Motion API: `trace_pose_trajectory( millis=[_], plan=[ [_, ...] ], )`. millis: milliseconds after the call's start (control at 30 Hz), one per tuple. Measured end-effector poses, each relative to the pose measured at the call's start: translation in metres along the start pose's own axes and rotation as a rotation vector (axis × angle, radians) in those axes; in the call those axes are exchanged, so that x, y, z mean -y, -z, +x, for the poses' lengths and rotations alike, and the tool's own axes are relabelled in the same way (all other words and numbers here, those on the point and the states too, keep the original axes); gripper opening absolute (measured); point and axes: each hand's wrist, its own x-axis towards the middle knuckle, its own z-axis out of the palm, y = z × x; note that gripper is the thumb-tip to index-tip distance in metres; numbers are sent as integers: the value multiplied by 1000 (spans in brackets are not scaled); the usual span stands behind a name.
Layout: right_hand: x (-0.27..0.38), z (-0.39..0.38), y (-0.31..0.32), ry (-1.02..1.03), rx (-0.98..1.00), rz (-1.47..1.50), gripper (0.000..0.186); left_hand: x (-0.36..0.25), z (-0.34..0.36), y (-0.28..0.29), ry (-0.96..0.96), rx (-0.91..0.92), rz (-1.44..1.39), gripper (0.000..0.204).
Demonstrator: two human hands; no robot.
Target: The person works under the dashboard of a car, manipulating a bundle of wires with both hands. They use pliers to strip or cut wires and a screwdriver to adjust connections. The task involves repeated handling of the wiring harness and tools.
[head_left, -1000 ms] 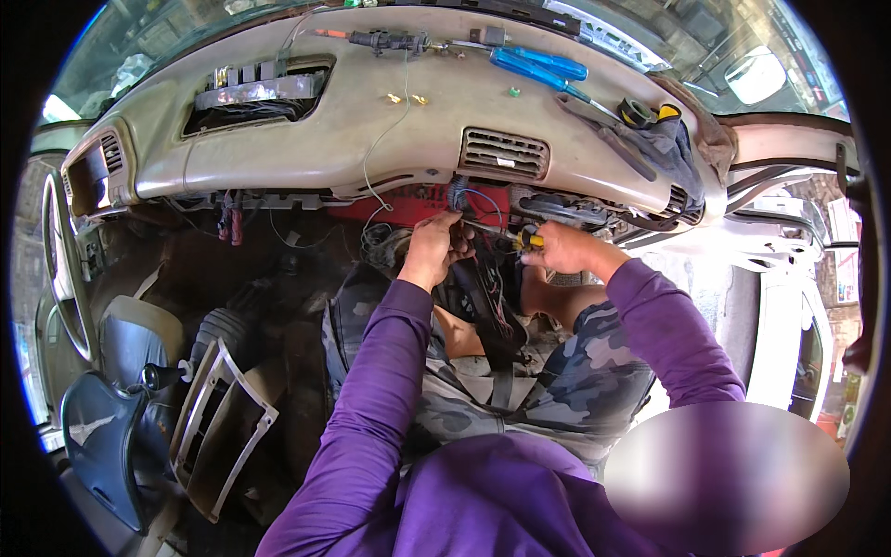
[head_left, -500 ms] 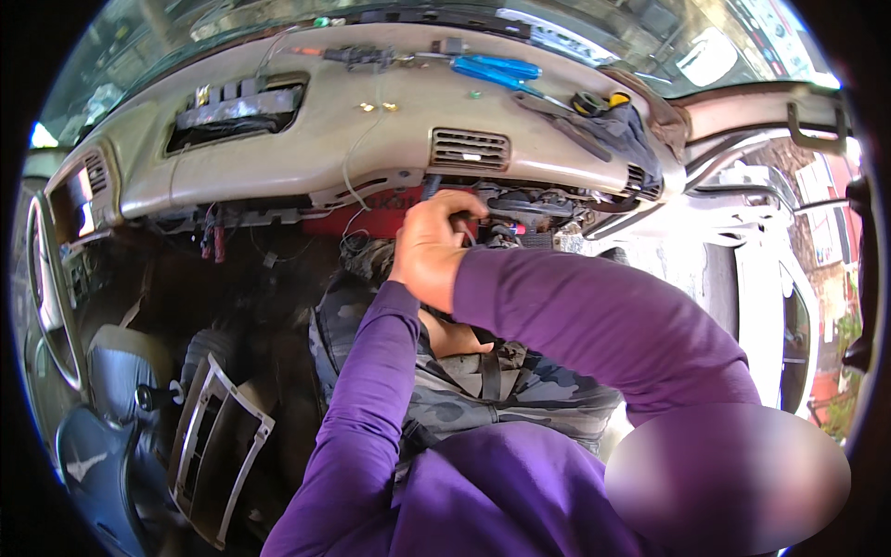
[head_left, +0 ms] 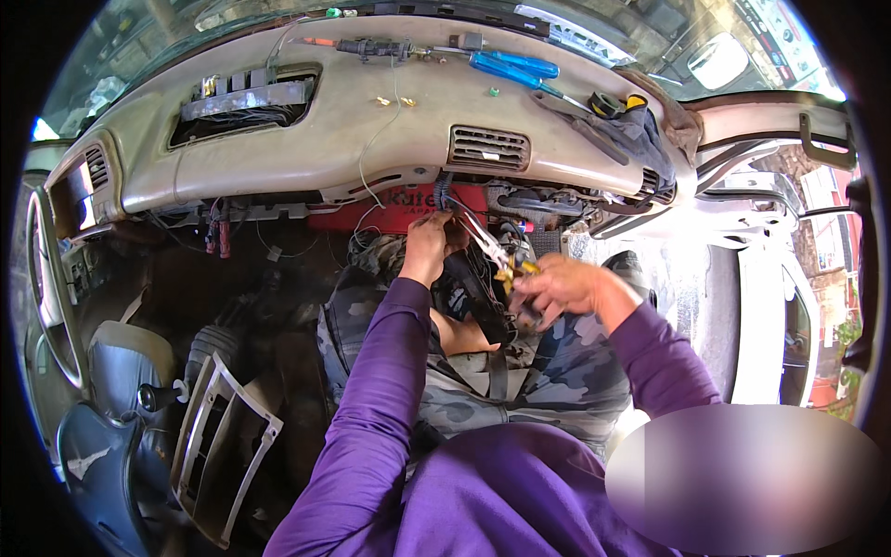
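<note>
Below the dashboard's front edge, my left hand [head_left: 429, 247] is closed around the lower end of a dark wire harness [head_left: 444, 190]. My right hand [head_left: 564, 286] grips yellow-handled pliers [head_left: 492, 247], its fingers slightly blurred. The bare metal jaws point up and left toward the harness near my left fingers; whether they touch it I cannot tell. A black part with loose wires [head_left: 484, 302] lies between my hands, over my lap. My camouflage trousers [head_left: 585, 357] show around it.
On the beige dashboard [head_left: 269, 172] lie blue-handled screwdrivers [head_left: 513, 67], a soldering iron [head_left: 371, 47], small brass terminals [head_left: 394, 100] and a dark cloth [head_left: 640, 130]. A red case [head_left: 343, 218] sits below. At left are a gear lever [head_left: 158, 397] and a loose trim frame [head_left: 223, 446].
My right hand has moved from beside the left hand, down and to the right, and now shows holding the pliers. My left hand remains by the harness. The view has shifted slightly.
</note>
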Motion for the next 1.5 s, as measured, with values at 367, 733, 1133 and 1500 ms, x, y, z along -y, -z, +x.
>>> trace_pose_trajectory(
  millis=[367, 733, 1133, 1500],
  plan=[
    [-36, 61, -36, -15, 509, 788, 47, 4, 9, 8, 2, 30, -45, 21],
    [-23, 56, -53, -13, 276, 698, 35, 2, 6, 2, 29, -2, -95, 22],
    [-25, 76, -124, 230, -665, -206, 45, 4, 7, 7, 41, 2, -50, 22],
    [-58, 114, -141, 196, -895, -344, 48, 4, 6, 9, 13, 30, 30, 19]
  ],
)
